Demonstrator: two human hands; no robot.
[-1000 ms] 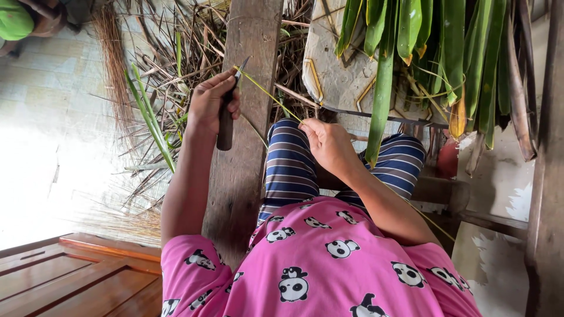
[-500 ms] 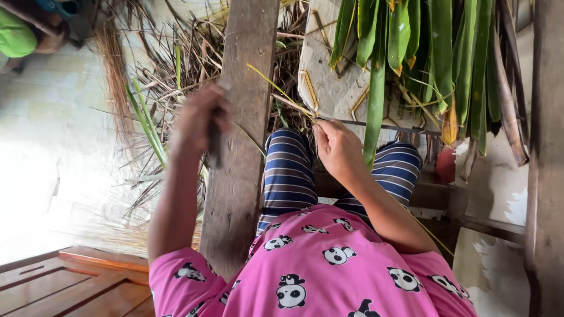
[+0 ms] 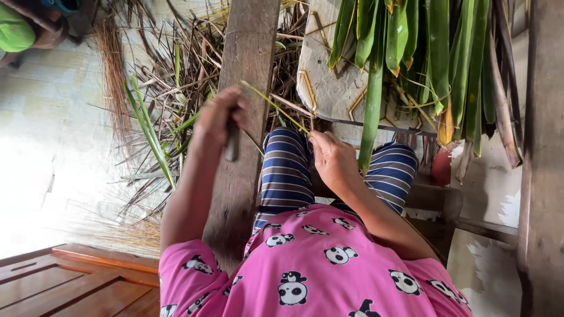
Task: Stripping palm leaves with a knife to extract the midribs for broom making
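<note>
My left hand (image 3: 216,116) is closed around a dark-handled knife (image 3: 232,148), held in front of an upright wooden plank (image 3: 249,47). The hand is blurred, and the blade's end meets a thin green leaf strip (image 3: 276,105). That strip runs slanted from the knife down to my right hand (image 3: 331,157), which pinches its lower end above my striped trouser knee (image 3: 288,170). My pink patterned shirt fills the bottom of the view.
Long green leaves (image 3: 435,53) hang at the upper right over a pale board (image 3: 329,82). Dry leaf scraps (image 3: 170,76) litter the tiled floor left of the plank. A wooden panel (image 3: 70,282) lies lower left; a post (image 3: 540,176) stands at the right. Another person in green (image 3: 14,32) sits at the top left.
My left hand drew the knife down away from the strip, then came back up to it. My right hand shifted slightly, keeping hold of the strip.
</note>
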